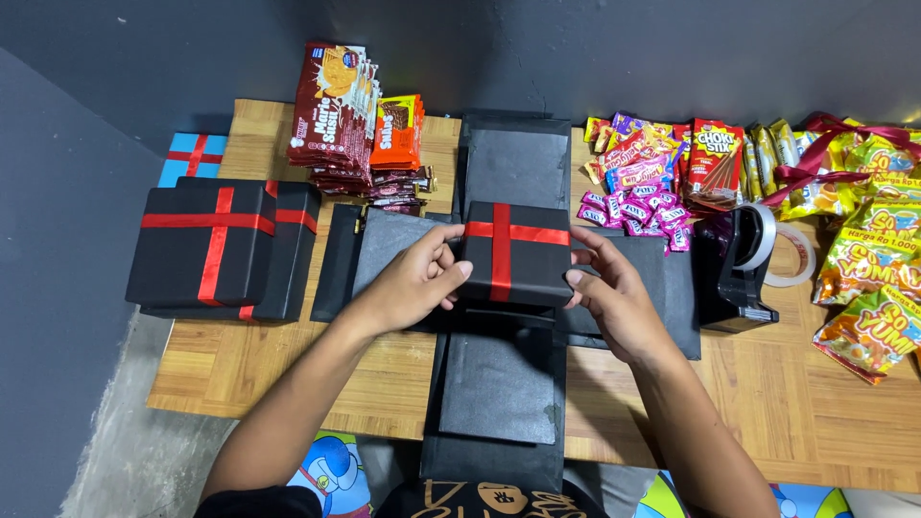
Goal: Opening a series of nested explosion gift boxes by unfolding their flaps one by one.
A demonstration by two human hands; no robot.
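Both hands on the black lid (515, 252) with the red ribbon cross, dead centre of the wooden table (259, 369). Left hand (414, 280) clamps its 9 o'clock side – thumb on the near edge, fingers curled over the top corner. Right hand (611, 293) clamps the 3 o'clock side, fingers spread along the edge. The lid sits over the middle of an unfolded black box (499, 384) whose flaps lie flat toward 12, 3, 6 and 9 o'clock. At 9 o'clock of the lid, well apart: a stack of closed black boxes (216, 247) with red ribbon, a blue box (192, 156) just behind them. At 11 o'clock: piles of biscuit packs (355, 120). At 1 o'clock: a heap of small candies (638, 182) – some touching the far-right flap. At 3 o'clock: a black tape dispenser (734, 273) just beside the right flap, then snack bags (868, 259) out to the table edge.
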